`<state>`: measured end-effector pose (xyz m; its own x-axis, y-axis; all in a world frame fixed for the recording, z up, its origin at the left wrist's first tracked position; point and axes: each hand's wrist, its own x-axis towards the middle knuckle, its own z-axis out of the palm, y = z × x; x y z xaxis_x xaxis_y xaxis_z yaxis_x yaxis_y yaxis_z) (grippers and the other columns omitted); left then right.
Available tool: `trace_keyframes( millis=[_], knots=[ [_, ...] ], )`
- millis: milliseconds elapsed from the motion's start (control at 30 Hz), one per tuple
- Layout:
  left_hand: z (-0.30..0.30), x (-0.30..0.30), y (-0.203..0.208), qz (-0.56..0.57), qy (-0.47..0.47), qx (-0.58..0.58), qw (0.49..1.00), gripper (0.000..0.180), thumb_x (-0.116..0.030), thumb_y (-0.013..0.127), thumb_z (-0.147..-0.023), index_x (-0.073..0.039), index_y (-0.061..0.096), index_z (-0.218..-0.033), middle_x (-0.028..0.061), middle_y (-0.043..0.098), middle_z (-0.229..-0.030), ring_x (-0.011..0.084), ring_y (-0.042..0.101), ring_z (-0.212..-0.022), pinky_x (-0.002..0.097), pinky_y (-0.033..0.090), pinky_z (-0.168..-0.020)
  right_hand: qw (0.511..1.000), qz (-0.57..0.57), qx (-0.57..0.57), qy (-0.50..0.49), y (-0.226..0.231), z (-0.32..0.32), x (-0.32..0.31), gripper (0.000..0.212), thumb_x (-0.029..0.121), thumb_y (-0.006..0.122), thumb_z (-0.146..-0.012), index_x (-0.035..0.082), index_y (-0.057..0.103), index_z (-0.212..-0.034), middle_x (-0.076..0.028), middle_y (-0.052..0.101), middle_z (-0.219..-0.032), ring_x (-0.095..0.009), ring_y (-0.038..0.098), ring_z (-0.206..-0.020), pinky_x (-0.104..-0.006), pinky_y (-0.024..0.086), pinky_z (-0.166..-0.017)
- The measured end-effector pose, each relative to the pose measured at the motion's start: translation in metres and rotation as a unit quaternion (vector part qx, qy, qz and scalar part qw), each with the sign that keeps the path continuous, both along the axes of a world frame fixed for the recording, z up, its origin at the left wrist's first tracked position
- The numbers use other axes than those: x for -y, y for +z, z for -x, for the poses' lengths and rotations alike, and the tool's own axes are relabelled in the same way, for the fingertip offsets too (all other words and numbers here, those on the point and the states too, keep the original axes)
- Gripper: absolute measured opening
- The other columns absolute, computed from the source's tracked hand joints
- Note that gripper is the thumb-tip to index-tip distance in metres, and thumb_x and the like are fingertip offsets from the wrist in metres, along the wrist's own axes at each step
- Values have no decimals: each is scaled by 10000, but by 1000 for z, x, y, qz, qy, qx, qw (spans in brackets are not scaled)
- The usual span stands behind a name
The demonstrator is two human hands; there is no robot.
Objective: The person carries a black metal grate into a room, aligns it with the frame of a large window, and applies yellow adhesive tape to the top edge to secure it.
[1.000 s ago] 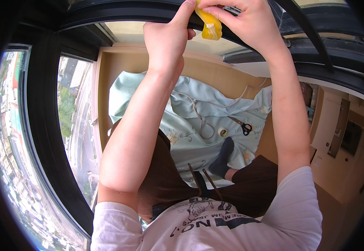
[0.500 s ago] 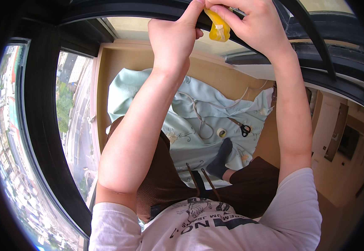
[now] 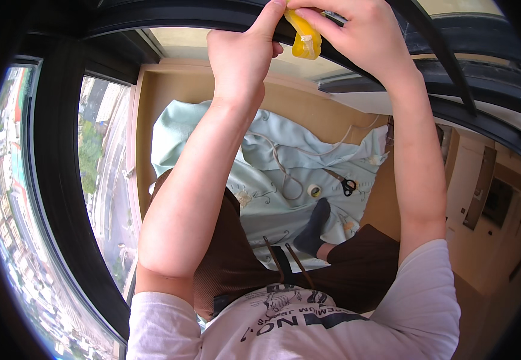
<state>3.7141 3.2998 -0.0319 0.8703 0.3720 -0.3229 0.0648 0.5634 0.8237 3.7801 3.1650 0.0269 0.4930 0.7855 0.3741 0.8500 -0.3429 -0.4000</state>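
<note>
Both my arms reach up to a black frame bar (image 3: 170, 18) at the top of the view. My left hand (image 3: 241, 60) is closed around the bar, its thumb pointing up to the picture's edge and a fingertip showing below. Beside it, my right hand (image 3: 365, 39) pinches a yellow strip (image 3: 306, 47), which hangs in a curled loop with a pale, crinkled patch near its lower end. The two hands nearly meet at the top edge, where some right fingertips are cut off. I cannot make out whether the strip touches the bar.
Below lies a pale green patterned cloth (image 3: 254, 162) with a white cord (image 3: 278, 156), a small tape roll (image 3: 314, 191) and black-handled scissors (image 3: 348, 187). My socked foot (image 3: 313, 228) rests on it. Windows (image 3: 107, 174) stand at left; dark bars (image 3: 440, 54) cross at upper right.
Both hands and the yellow strip have shifted slightly left in the view. The grips look the same.
</note>
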Motion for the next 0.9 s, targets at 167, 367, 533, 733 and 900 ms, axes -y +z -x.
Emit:
trace_keyframes(
  millis=[167, 367, 533, 733, 900],
  knots=[
    [-2, -2, -9, 2, -12, 7, 1000, 147, -151, 711, -936, -5, 701, -950, 4, 654, -788, 64, 509, -569, 220, 385, -495, 988, 79, 107, 81, 9, -12, -4, 62, 53, 643, -867, -5, 664, -857, -124, 623, -871, -273, 628, -784, -341, 510, -694],
    [-2, -3, -6, 11, -14, -15, 1000, 148, -152, 710, -936, -5, 702, -922, 4, 648, -771, 70, 500, -551, 220, 383, -497, 963, 191, 170, 88, 21, -8, -12, 101, 65, 584, -841, 40, 593, -743, -92, 553, -785, -253, 589, -730, -346, 481, -637],
    [0, -3, -10, 19, -23, 0, 1000, 140, -146, 713, -927, -14, 708, -882, 3, 650, -765, 70, 499, -547, 218, 374, -498, 969, 141, 169, 112, 9, -17, -10, 66, 61, 598, -832, 43, 608, -770, -94, 566, -803, -265, 598, -741, -353, 488, -642],
    [-2, -1, -4, 34, -6, -11, 999, 138, -145, 712, -922, -22, 711, -861, -4, 656, -762, 65, 504, -570, 215, 369, -506, 971, 126, 175, 105, 10, -18, -15, 61, 66, 643, -788, 36, 599, -761, -105, 567, -778, -289, 593, -719, -381, 487, -638],
    [-2, -2, -4, 25, -3, -8, 1000, 129, -146, 708, -923, -32, 715, -863, -12, 657, -761, 59, 505, -584, 214, 365, -511, 965, 129, 207, 94, 16, -15, -19, 109, 80, 659, -767, 33, 568, -729, -119, 557, -751, -307, 579, -696, -404, 474, -625]
  ],
)
